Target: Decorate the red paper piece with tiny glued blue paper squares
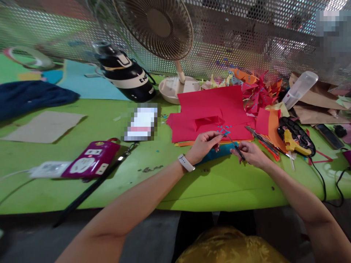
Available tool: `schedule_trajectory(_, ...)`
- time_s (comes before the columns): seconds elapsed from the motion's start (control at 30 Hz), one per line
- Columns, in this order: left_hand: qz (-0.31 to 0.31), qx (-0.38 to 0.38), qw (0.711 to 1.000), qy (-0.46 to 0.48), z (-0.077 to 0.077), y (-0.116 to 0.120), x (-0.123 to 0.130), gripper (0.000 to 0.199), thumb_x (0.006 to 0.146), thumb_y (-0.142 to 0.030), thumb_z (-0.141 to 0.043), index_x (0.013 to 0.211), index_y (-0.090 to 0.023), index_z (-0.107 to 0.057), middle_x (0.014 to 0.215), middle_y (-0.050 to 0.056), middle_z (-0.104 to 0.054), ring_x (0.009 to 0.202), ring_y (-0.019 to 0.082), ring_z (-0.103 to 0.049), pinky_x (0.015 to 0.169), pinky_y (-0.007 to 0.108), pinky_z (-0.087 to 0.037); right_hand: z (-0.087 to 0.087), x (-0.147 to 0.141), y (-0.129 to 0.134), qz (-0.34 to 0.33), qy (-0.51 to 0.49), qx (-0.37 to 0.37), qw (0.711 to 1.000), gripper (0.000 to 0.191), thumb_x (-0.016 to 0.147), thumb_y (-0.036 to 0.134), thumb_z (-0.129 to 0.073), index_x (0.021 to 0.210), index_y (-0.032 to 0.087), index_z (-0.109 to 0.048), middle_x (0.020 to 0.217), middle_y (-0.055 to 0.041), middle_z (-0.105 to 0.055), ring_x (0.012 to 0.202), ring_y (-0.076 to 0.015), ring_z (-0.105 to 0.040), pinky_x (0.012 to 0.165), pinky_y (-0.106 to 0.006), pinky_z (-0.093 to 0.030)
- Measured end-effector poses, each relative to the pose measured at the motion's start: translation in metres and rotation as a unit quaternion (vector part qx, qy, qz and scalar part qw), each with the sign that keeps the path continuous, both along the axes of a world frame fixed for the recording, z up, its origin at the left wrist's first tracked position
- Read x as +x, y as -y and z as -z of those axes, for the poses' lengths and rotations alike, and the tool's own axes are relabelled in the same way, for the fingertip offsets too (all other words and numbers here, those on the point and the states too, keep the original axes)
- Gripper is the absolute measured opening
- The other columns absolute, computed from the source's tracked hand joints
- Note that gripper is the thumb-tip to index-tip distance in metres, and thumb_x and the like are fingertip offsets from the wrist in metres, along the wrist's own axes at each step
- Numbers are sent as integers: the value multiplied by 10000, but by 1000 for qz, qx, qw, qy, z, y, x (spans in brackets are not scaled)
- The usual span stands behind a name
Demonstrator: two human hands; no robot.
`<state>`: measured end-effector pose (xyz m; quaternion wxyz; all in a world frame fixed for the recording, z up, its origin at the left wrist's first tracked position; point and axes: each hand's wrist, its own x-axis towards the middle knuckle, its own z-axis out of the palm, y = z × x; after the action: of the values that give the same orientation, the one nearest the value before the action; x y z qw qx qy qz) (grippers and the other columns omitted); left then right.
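Note:
My left hand point(207, 143), with a white band at the wrist, pinches a small blue paper piece point(226, 134) between thumb and fingertips. My right hand point(248, 153) is closed round the dark handles of a small pair of scissors point(239, 150), whose blades point up and left at the blue piece. Beneath both hands lies a strip of blue paper point(218, 153). Just beyond them, red paper sheets point(211, 102) are stacked over some orange ones, with tiny blue scraps point(223, 128) scattered on top.
A craft knife point(267, 144) and a yellow glue gun point(294, 144) on a black tray lie to the right. Crumpled paper offcuts point(260, 91) heap behind. A fan point(179, 89), a black bottle point(128, 78), a phone point(142, 122) and a purple power bank point(91, 159) stand or lie leftward.

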<state>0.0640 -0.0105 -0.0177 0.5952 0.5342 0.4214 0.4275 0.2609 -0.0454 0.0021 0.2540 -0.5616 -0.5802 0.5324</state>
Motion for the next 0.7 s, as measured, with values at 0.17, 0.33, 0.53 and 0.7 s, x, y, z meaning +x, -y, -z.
schedule_trajectory(0.17, 0, -5, 1000, 4, -1, 0, 0, 257, 738, -414, -675, 802, -166, -669, 539, -40, -532, 459, 80, -499, 483, 208, -440, 1, 1, 0, 6, 1, 6, 1000, 460, 638, 577, -720, 657, 207, -447, 442, 70, -500, 375, -78, -477, 352, -190, -311)
schedule_trajectory(0.33, -3, -13, 1000, 2, -2, -1, 0, 268, 726, -428, -680, 786, -168, -654, 559, -39, -531, 459, 79, -502, 485, 210, -441, 0, 1, -1, 17, -5, 20, 1000, 473, 639, 600, -708, 657, 208, -444, 462, 63, -507, 399, -84, -498, 376, -201, -363)
schedule_trajectory(0.53, -16, -13, 1000, 3, -3, -1, 0, 267, 723, -424, -689, 802, -170, -665, 552, -40, -540, 454, 79, -509, 487, 213, -445, 0, 1, -2, 30, 12, 16, 999, 479, 641, 608, -705, 663, 203, -449, 459, 53, -515, 371, -76, -469, 340, -190, -321)
schedule_trajectory(0.7, -43, 4, 999, 32, -2, -2, 0, 264, 727, -404, -692, 824, -160, -661, 545, -42, -549, 463, 80, -512, 488, 215, -438, -3, 1, -1, 17, -1, 8, 1000, 492, 647, 641, -679, 687, 198, -468, 476, 46, -520, 378, -74, -459, 336, -187, -290)
